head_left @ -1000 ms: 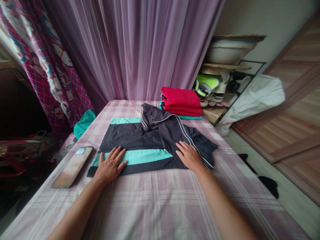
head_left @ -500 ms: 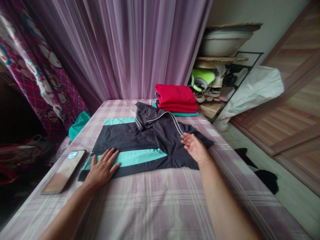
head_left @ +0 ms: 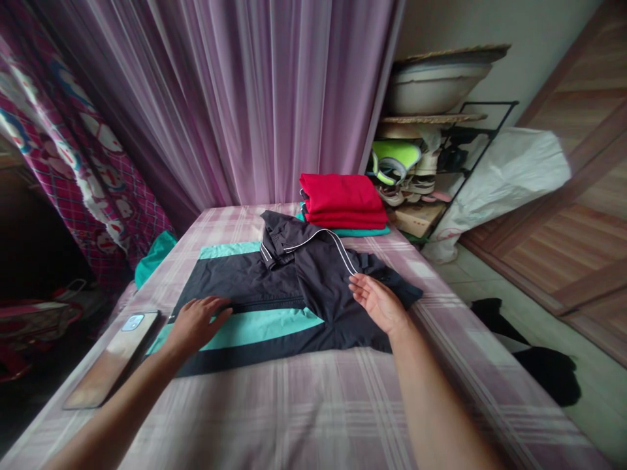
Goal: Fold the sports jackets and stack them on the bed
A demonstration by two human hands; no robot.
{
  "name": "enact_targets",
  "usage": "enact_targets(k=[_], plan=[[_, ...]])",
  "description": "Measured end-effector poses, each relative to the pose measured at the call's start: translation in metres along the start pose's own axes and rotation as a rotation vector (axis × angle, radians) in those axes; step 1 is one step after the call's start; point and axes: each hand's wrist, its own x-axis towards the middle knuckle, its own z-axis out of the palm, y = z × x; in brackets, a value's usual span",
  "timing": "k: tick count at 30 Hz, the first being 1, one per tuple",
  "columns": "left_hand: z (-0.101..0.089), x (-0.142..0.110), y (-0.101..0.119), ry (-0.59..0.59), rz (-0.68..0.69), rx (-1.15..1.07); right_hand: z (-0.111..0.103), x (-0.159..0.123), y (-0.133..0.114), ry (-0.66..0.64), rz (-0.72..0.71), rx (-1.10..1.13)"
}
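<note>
While a long, see-through purple curtain (head_left: pixel 279 85) hangs at the back, a big table (head_left: pixel 304 418) stands in front of me, with a pink and white checked cloth over it. To the right is a brown wooden door (head_left: pixel 582 222). A puffy white plastic bag (head_left: pixel 514 173) is between the door and a thin black rack (head_left: pixel 490 130).

A dark, thin piece of clothing (head_left: pixel 255 277) with mint-green bands and white lines lies flat across the middle of the table, but its top part is bunched up. Behind it, near the far edge, sits a neat pile of folded red cloth (head_left: pixel 345 199), with teal cloth (head_left: pixel 365 232) under it.

The right hand (head_left: pixel 377 303) is at the right part of the clothing, palm partly up. Its fingers are bent and pinch the edge with the white lines. The left hand (head_left: pixel 198 320) is palm down over the left part, open and not gripping. I can't tell if its fingertips touch. Near that hand, a shiny tan phone (head_left: pixel 110 365) lies back side up.
</note>
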Motion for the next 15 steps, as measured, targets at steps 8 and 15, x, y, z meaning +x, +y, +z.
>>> enact_targets(k=[8, 15], plan=[[-0.020, 0.116, 0.101, 0.139, 0.112, 0.027, 0.003, 0.000, 0.000, 0.029, 0.044, 0.124], [0.000, 0.178, 0.118, 0.076, 0.030, 0.117, 0.000, 0.002, 0.002, -0.007, 0.031, 0.088]])
